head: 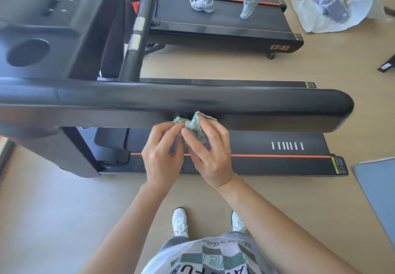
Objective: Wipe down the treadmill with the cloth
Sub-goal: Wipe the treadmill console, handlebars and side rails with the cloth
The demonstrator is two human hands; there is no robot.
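Left hand [163,158] and right hand [210,154] pinch a crumpled green cloth [193,125] beside the treadmill [277,111] handrail; soft and light, it likely bunches best gripped whole.

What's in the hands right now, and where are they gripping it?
Both hold the crumpled cloth: left hand pinches its left end, right hand its right side, beside the treadmill handrail.
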